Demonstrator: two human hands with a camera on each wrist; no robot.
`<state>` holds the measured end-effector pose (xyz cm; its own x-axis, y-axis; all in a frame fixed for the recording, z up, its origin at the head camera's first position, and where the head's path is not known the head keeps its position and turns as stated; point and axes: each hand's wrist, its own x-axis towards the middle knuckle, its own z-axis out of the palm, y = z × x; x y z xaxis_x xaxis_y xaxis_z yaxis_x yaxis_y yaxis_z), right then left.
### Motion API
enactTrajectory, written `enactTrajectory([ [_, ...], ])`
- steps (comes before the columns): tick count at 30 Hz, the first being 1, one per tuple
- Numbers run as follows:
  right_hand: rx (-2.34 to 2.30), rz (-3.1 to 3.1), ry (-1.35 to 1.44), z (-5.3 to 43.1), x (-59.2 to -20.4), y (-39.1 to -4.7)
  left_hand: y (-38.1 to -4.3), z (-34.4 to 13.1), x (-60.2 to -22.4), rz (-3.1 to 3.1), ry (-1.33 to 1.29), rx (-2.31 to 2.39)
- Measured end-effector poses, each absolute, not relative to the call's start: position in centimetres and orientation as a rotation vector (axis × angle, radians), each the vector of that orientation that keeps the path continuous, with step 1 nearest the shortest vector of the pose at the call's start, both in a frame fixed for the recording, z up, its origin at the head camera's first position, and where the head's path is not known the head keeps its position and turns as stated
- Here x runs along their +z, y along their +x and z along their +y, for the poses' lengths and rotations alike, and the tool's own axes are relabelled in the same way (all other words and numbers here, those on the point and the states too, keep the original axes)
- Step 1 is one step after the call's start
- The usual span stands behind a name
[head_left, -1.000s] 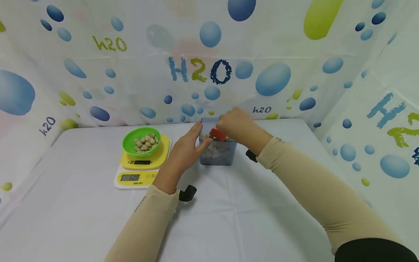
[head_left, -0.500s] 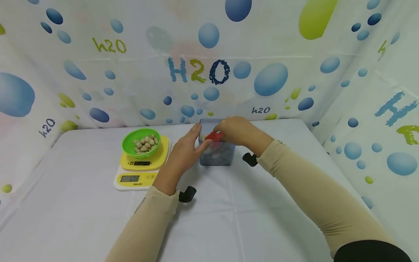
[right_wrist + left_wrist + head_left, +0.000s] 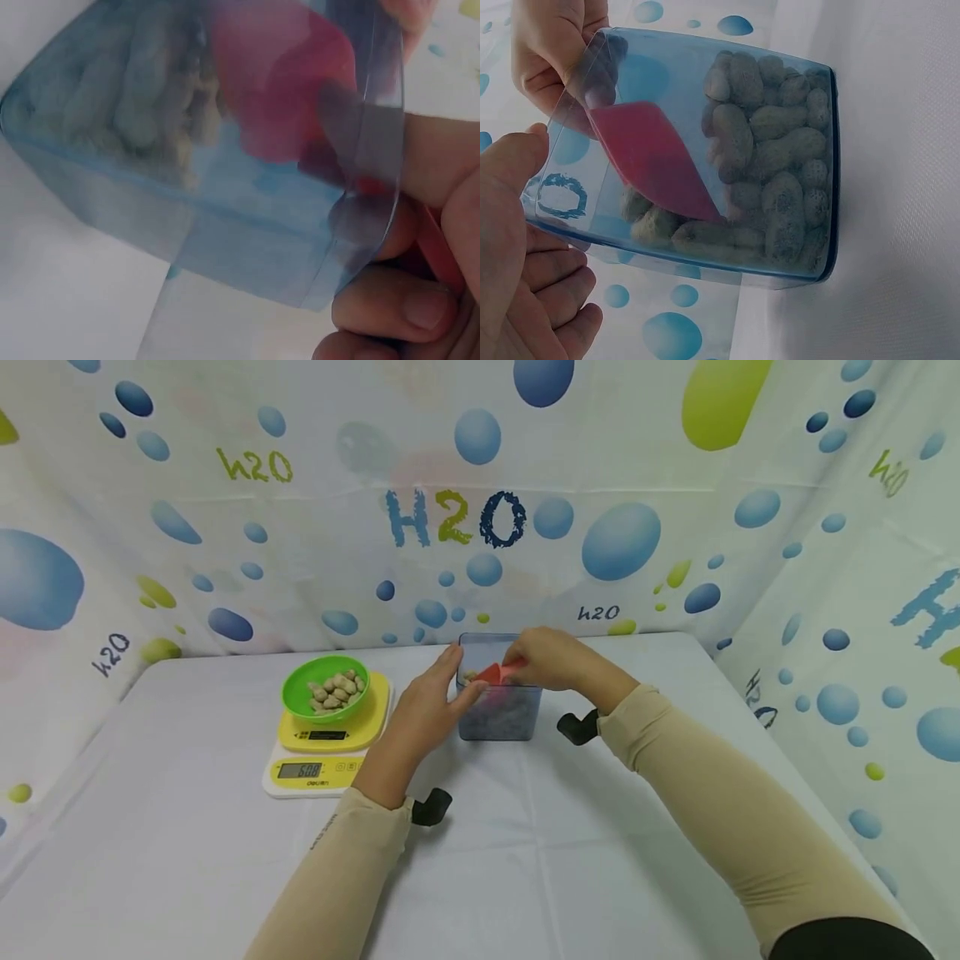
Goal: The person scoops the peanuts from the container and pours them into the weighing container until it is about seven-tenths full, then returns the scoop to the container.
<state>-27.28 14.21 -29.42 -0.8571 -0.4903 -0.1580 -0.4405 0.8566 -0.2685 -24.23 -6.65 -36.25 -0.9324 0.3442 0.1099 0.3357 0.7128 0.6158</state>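
A clear bluish plastic container (image 3: 480,648) stands near the back of the table, part filled with unshelled peanuts (image 3: 784,206). My left hand (image 3: 422,714) holds its near left corner, thumb at the near rim and fingers along the left side. Reaching in over the right side, my right hand (image 3: 553,660) grips the handle of a red scoop (image 3: 652,157). The scoop lies inside the container, its tip down against the peanuts. From the head, the near wall blurs much of the scoop; in the right wrist view, curled fingers (image 3: 397,304) surround its handle.
Left of the container, a yellow and white kitchen scale (image 3: 330,783) carries a green bowl (image 3: 296,695) with several peanuts. Its display shows digits like 608. A white cloth covers the table, and a printed curtain (image 3: 330,552) hangs right behind it.
My right hand has come down and slightly to the right, and the scoop has changed its tilt inside the container. The left hand and the bowl on the scale have stayed put.
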Motion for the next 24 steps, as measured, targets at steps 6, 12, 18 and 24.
enactTrajectory([
  [6, -0.437, 2.787, -0.695, 14.8, -29.1, -27.4, -24.4, -6.6, -36.1, 2.898, 0.566, 1.037],
  [12, -0.498, 2.839, -0.609, 15.3, -29.3, -27.6, -24.6, -6.4, -36.1, 2.893, 0.542, 1.039],
  [18, -0.536, 2.906, -0.558, 15.5, -29.6, -27.5, -24.7, -6.2, -36.1, 2.892, 0.532, 1.050],
  [24, -0.658, 2.853, -0.616, 16.8, -29.6, -27.8, -24.8, -6.1, -36.2, 2.880, 0.516, 1.056],
])
